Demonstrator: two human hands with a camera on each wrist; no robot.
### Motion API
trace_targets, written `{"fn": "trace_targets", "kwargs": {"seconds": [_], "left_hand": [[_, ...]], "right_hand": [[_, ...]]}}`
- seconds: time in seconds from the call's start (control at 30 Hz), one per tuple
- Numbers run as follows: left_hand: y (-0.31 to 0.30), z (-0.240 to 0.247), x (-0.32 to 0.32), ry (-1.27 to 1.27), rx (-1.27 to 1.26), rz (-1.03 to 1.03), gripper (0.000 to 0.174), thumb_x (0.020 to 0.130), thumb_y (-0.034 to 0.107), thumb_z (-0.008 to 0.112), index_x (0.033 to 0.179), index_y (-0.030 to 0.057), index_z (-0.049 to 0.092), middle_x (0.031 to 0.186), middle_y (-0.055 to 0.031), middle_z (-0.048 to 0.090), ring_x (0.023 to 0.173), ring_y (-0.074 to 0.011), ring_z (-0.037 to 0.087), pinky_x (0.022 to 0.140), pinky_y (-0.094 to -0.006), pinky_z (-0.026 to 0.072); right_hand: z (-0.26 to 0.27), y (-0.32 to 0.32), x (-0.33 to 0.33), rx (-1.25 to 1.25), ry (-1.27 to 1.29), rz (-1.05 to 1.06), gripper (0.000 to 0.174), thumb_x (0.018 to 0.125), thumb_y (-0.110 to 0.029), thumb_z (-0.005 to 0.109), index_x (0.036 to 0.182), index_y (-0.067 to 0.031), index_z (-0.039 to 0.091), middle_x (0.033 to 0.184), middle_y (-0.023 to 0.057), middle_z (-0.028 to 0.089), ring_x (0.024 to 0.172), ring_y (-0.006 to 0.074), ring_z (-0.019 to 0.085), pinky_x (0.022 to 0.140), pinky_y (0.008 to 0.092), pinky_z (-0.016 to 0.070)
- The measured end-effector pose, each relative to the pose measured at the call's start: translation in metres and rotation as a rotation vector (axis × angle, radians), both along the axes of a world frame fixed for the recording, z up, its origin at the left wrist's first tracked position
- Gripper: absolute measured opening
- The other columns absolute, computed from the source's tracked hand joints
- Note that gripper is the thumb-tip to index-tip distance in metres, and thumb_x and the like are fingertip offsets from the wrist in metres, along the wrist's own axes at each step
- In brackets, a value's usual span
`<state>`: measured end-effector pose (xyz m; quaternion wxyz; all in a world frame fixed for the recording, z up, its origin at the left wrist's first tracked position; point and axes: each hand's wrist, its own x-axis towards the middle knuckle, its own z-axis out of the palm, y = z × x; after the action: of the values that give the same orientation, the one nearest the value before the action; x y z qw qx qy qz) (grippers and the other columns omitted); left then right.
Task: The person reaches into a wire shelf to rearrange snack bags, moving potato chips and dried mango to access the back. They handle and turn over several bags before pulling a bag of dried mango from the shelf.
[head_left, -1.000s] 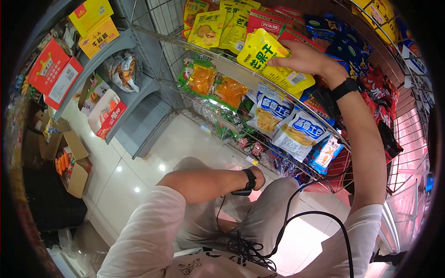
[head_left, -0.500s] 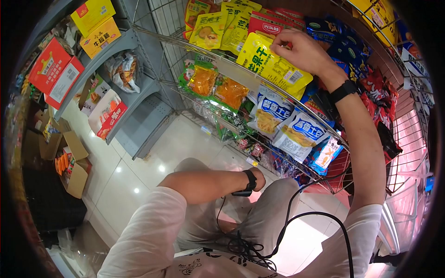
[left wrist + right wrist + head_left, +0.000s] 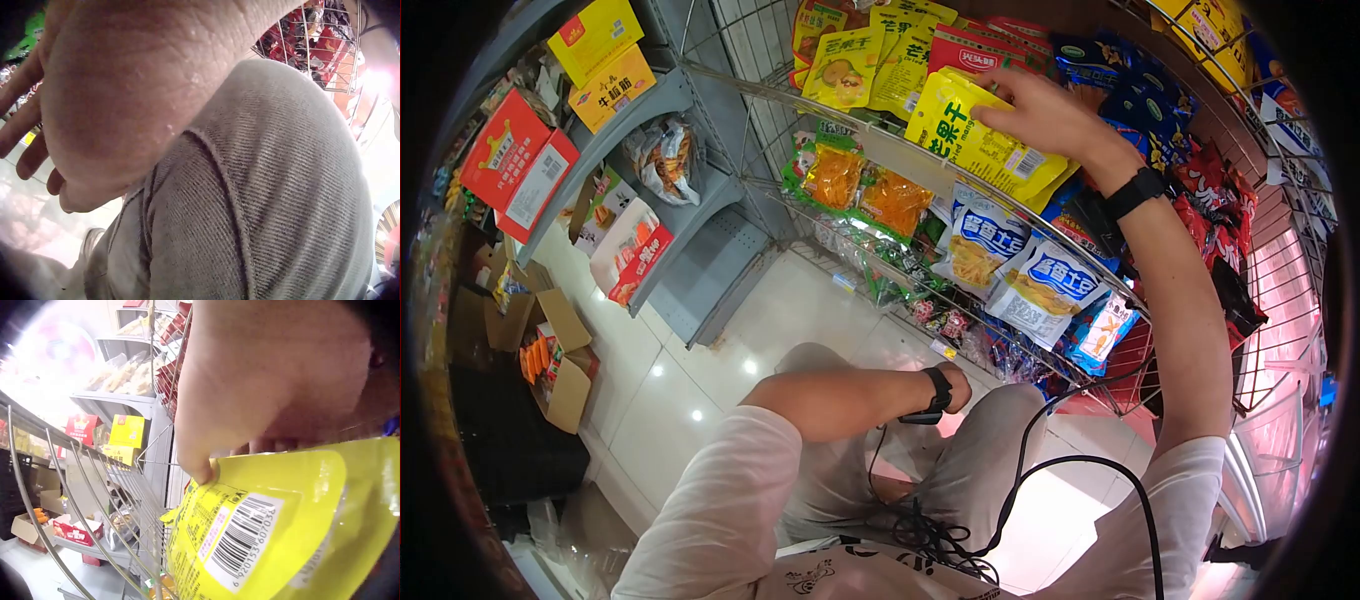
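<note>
At the wire rack, my right hand (image 3: 1040, 115) is on the top edge of a yellow dried mango packet (image 3: 945, 125). The right wrist view shows the thumb of this hand (image 3: 269, 375) on the front of the yellow packet (image 3: 294, 506), beside its barcode, and the fingers partly hidden behind its edge. Another yellow packet lies directly beneath or behind it. My left hand (image 3: 960, 388) hangs by the knee with nothing in it; in the left wrist view this hand (image 3: 119, 94) has relaxed, spread fingers.
Red packets (image 3: 975, 50) and blue packets (image 3: 1150, 105) lie behind and right of the mango packets. White-blue potato packets (image 3: 1050, 285) sit on the lower tier. Grey shelves (image 3: 710, 265) stand left, and a black cable (image 3: 1140, 480) crosses the lap.
My right hand lifted its fingers off the packet's front, then came back to its top edge with the thumb in front. The yellow packets shifted slightly left. The left hand stayed still.
</note>
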<state>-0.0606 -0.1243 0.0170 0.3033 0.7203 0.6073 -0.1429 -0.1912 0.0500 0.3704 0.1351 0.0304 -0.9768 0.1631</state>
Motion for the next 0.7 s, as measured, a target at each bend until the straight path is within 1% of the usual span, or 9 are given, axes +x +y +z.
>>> {"fn": "trace_targets", "kwargs": {"seconds": [0.07,0.13,0.2,0.27,0.47,0.53,0.57,0.63,0.7], "left_hand": [[-0.002,-0.006,0.0,0.006,0.006,0.003,0.029,0.083,0.017,0.06,0.106,0.0136,0.077,0.106,-0.0125,0.074,0.1,-0.0308,0.071,0.082,-0.0432,0.0552],[-0.006,-0.018,-0.001,-0.055,0.176,0.011,0.019,0.076,0.017,0.061,0.084,0.0105,0.077,0.088,-0.0145,0.075,0.083,-0.0315,0.072,0.067,-0.0463,0.0551],[-0.005,-0.021,-0.001,-0.057,0.169,0.005,0.019,0.076,0.017,0.061,0.085,0.0104,0.077,0.088,-0.0147,0.075,0.083,-0.0318,0.072,0.067,-0.0466,0.0551],[-0.005,-0.021,-0.001,-0.058,0.162,-0.005,0.02,0.077,0.017,0.061,0.085,0.0102,0.077,0.088,-0.0149,0.075,0.083,-0.0321,0.072,0.067,-0.047,0.0551],[-0.005,-0.026,-0.001,-0.047,0.181,-0.003,0.022,0.077,0.017,0.061,0.089,0.0094,0.077,0.091,-0.0147,0.075,0.083,-0.0319,0.072,0.067,-0.0476,0.0552],[-0.004,-0.012,0.0,-0.016,0.087,-0.021,0.023,0.08,0.017,0.06,0.092,0.0091,0.077,0.097,-0.0136,0.075,0.087,-0.0304,0.073,0.067,-0.0475,0.0553],[-0.002,-0.01,0.0,-0.01,0.083,-0.027,0.023,0.08,0.017,0.06,0.092,0.0091,0.077,0.097,-0.0136,0.075,0.087,-0.0304,0.073,0.067,-0.0475,0.0553],[-0.001,-0.008,0.001,-0.021,0.004,0.024,0.024,0.081,0.017,0.06,0.097,0.0132,0.078,0.099,-0.0129,0.075,0.095,-0.0311,0.071,0.078,-0.0442,0.0549],[-0.001,-0.006,0.001,-0.015,-0.003,0.016,0.024,0.08,0.017,0.06,0.097,0.0133,0.078,0.099,-0.0127,0.075,0.094,-0.0309,0.071,0.078,-0.044,0.0551]], "right_hand": [[-0.001,0.003,-0.005,0.025,-0.216,-0.045,0.046,0.091,-0.03,0.067,0.125,-0.0001,0.06,0.103,0.0159,0.072,0.085,0.0216,0.07,0.072,0.0352,0.0538],[0.001,0.0,-0.001,-0.011,-0.22,-0.009,0.048,0.089,-0.031,0.069,0.124,0.0007,0.06,0.104,0.0167,0.072,0.087,0.0225,0.07,0.073,0.0353,0.054],[0.005,-0.005,0.005,-0.048,-0.223,0.025,0.049,0.088,-0.031,0.07,0.124,0.0015,0.06,0.105,0.0175,0.072,0.089,0.0233,0.07,0.075,0.0354,0.0542],[0.007,-0.009,0.008,0.028,-0.236,0.044,0.052,0.084,-0.033,0.069,0.123,0.0004,0.063,0.103,0.02,0.071,0.092,0.0288,0.07,0.079,0.0388,0.0543],[0.001,-0.003,0.003,0.05,-0.242,0.001,0.053,0.081,-0.034,0.072,0.12,0.0006,0.064,0.101,0.0201,0.071,0.09,0.029,0.071,0.076,0.0396,0.0544],[0.001,-0.003,0.003,0.054,-0.233,-0.005,0.053,0.081,-0.035,0.072,0.119,0.0004,0.064,0.101,0.0199,0.071,0.09,0.029,0.071,0.076,0.0397,0.0545],[0.001,-0.003,0.003,0.061,-0.23,-0.004,0.053,0.08,-0.035,0.072,0.119,0.0001,0.064,0.1,0.0197,0.071,0.089,0.0289,0.071,0.075,0.0398,0.0545],[0.006,-0.008,0.008,0.052,-0.246,-0.01,0.051,0.082,-0.034,0.072,0.119,0.0003,0.063,0.1,0.0192,0.071,0.089,0.0281,0.07,0.076,0.0392,0.0541],[0.009,-0.01,0.01,0.043,-0.263,-0.013,0.05,0.083,-0.034,0.072,0.118,0.0005,0.063,0.1,0.0187,0.071,0.089,0.0273,0.07,0.077,0.0386,0.0536]]}}
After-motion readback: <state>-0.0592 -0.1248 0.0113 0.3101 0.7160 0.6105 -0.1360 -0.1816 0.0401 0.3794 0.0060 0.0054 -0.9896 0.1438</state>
